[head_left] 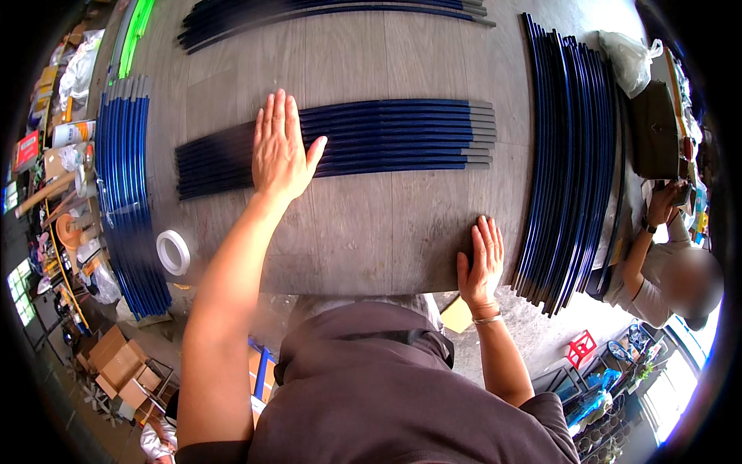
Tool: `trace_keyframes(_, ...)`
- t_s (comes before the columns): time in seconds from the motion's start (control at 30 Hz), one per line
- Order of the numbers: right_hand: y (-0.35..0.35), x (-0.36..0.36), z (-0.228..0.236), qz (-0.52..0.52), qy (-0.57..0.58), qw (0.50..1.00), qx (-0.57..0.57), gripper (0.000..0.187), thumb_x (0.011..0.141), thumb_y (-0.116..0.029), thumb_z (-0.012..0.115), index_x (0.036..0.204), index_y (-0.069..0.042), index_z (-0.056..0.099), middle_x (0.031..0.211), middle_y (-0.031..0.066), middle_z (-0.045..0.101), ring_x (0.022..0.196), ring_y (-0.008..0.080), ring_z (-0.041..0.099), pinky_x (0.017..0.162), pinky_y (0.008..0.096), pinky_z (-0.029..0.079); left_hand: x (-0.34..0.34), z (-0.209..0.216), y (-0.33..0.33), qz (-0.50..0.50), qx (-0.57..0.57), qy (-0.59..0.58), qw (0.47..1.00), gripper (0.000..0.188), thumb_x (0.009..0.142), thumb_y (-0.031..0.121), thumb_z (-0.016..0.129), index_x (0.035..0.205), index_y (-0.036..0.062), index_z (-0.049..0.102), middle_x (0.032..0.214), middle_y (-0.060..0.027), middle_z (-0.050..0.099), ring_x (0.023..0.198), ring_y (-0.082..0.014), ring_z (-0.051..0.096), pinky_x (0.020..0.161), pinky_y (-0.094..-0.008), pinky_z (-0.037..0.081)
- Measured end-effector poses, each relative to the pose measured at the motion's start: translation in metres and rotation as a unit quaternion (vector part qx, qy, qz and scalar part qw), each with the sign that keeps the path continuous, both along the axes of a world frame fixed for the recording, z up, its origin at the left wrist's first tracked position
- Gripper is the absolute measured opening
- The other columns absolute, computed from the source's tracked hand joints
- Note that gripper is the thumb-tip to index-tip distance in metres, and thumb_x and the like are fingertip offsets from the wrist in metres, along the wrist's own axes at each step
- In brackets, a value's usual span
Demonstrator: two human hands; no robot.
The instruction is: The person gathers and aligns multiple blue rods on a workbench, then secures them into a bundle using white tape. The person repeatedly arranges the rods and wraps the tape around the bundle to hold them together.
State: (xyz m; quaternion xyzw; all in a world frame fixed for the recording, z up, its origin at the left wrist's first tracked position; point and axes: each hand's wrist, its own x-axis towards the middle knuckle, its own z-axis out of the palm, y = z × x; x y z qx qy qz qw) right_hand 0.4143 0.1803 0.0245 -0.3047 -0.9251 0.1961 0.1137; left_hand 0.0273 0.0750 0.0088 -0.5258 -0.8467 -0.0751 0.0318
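Note:
Several dark blue rods [386, 135] with grey tips lie side by side across the middle of the table [348, 224]. Flat on the left part of this row rests my left hand [282, 151], its fingers stretched out and the thumb apart. My right hand [483, 263] lies at the table's near edge, to the right, with fingers extended and nothing in it. Its nearest neighbour is a large bundle of blue rods [568, 162] along the right side. A white roll of tape [173, 253] is on the table, left of my left forearm.
Another blue bundle [124, 178] runs along the left edge, with bright green strips [135, 35] beyond it. More dark rods [332, 14] lie at the far side. A plastic bag [630, 62] and a dark box [655, 131] stand at right, near another person [657, 271].

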Motion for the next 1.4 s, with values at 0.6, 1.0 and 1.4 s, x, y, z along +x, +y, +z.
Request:
trace_keyframes(0.6,0.001,-0.052,0.028,0.035,0.031,0.998,-0.050,0.069,0.078,-0.011,0.071,0.140,0.001,0.042,0.147,0.0207,0.044,0.141,0.0405,0.035,0.116,0.0536,0.025,-0.002,0.003,0.002,0.010,-0.013,-0.005,1.000,0.079,0.096,0.043,0.054,0.151,-0.0049,0.022,0.158,-0.0232,0.022,0.148,-0.0369,0.020,0.121,-0.0475,0.016)
trace_keyframes(1.0,0.049,-0.125,0.018,0.027,-0.101,0.993,0.056,0.082,0.079,-0.034,0.075,0.145,-0.003,0.039,0.156,0.0137,0.035,0.145,0.0288,0.031,0.119,0.0502,0.019,-0.001,0.004,0.005,0.011,-0.019,-0.009,1.000,0.080,0.095,0.042,0.056,0.151,-0.0049,0.022,0.158,-0.0231,0.023,0.148,-0.0368,0.020,0.121,-0.0478,0.016)
trace_keyframes(1.4,0.008,-0.155,0.023,0.108,-0.021,0.993,-0.033,0.084,0.077,-0.035,0.075,0.144,-0.001,0.039,0.153,0.0171,0.037,0.145,0.0314,0.031,0.120,0.0485,0.020,0.000,0.006,0.006,0.008,-0.013,-0.007,1.000,0.081,0.094,0.042,0.057,0.150,-0.0054,0.023,0.157,-0.0237,0.024,0.147,-0.0375,0.021,0.121,-0.0481,0.016)
